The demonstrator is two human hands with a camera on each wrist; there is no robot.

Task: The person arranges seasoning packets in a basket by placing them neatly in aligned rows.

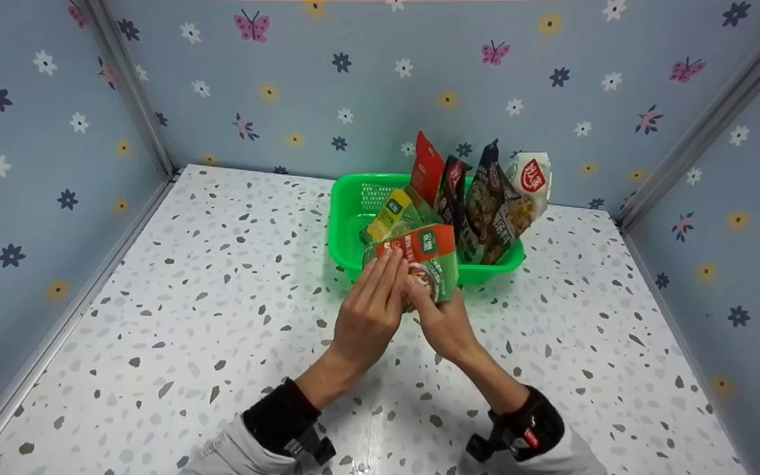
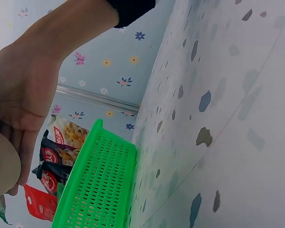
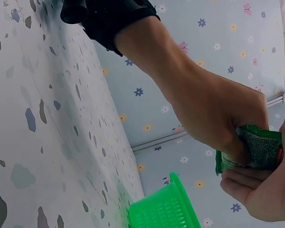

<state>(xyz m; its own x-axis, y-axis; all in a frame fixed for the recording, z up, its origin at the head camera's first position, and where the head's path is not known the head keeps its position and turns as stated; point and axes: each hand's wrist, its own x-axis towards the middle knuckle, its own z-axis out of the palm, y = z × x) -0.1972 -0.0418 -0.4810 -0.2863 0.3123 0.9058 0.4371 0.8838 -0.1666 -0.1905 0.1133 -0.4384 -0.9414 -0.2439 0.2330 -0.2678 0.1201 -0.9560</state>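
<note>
Both hands hold a red-and-green seasoning packet (image 1: 438, 245) over the front rim of a green plastic basket (image 1: 340, 227). My left hand (image 1: 370, 307) lays its long fingers across the packet's front. In the right wrist view, its thumb presses the packet's green back (image 3: 261, 145). My right hand (image 1: 449, 328) grips the lower right edge, thumb in front and fingers behind. Just behind, a yellow-and-green packet (image 1: 390, 214) leans in the basket. Several upright food pouches fill its right side: a red pouch (image 1: 427, 168), dark pouches (image 1: 482, 188) and a white-topped pouch (image 1: 530, 177).
The basket stands on a white speckled tabletop (image 1: 221, 290), close to the back wall (image 1: 380, 86). Blue flowered panels, including a left panel (image 1: 37, 165) and a right panel (image 1: 729, 231), enclose the table. Metal strips run along their corners.
</note>
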